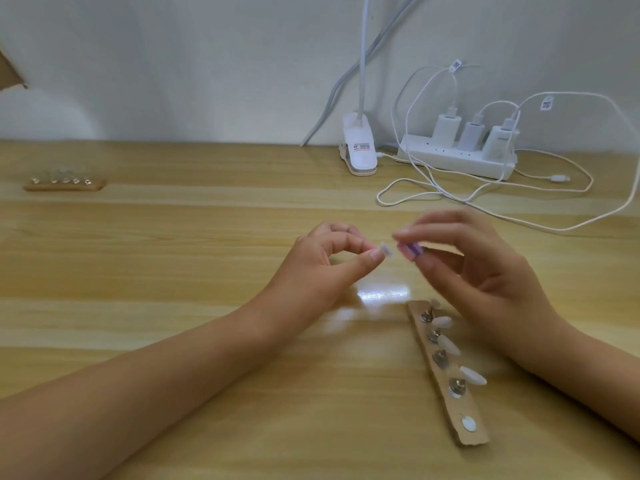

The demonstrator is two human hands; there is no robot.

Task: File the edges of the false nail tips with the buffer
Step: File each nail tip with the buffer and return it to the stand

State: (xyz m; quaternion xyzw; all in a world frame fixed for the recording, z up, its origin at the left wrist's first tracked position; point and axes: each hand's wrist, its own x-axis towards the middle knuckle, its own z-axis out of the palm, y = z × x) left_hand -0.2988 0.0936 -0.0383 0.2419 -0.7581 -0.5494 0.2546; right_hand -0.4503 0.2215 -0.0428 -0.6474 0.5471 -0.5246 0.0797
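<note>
Nail tip (386,251) sits pinched between thumb and forefinger of the left hand (325,261), held in the air over the bench (173,271), beyond the far end of the cardboard strip (450,408) and a little to its left. The clear tip pokes out of that grip toward the right, its long axis roughly level and pointing at the buffer (412,252). This is a small purple block that the right hand (485,265) pinches in its fingertips, also beyond the strip's far end, almost in line with it, the remaining fingers loosely spread. Tip and block are just beside each other; blur hides whether they touch. By my judgement the filing turns on that short gap: the buffer lies to the right of the tip's free end, so the right hand is nearer to lay a face against the edge while the left only steadies. Several more nail tips (472,375) rest on studs along the strip's right side
</note>
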